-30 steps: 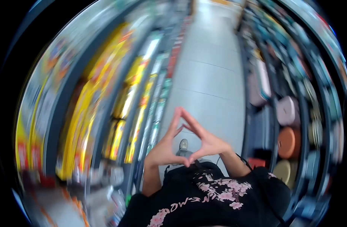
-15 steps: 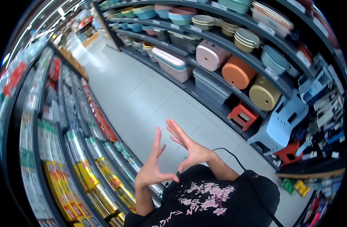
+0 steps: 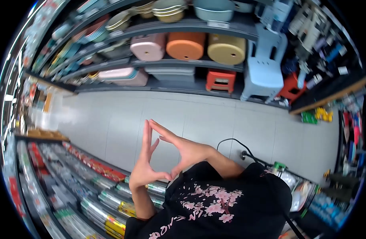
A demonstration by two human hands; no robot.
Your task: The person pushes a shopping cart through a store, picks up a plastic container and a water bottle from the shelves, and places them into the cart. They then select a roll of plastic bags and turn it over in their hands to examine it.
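Observation:
Both hands are raised in front of the black shirt [image 3: 246, 199] with its pink flower print. My left hand [image 3: 142, 169] is on the left side of the picture, fingers stretched upward and thumb out toward the right. My right hand [image 3: 187, 151] faces it, fingers slanting up to the left and thumb pointing down. The fingertips meet or nearly meet at the top and the thumb tips at the bottom, framing a gap with grey floor showing through. Neither hand holds anything.
Ahead, shelves carry stacked bowls [image 3: 169, 10], a pink stool [image 3: 148, 47], an orange stool [image 3: 185, 44], a yellow stool [image 3: 227, 48] and a red stool [image 3: 221, 80]. A blue chair [image 3: 264, 73] stands at the right. Packaged rolls [image 3: 107, 215] fill shelving at lower left. A black cable [image 3: 235, 139] loops behind my right arm.
The view has turned to the right, so the stool shelf now runs across the top. My hands have come closer together, with fingertips and thumb tips at or near contact.

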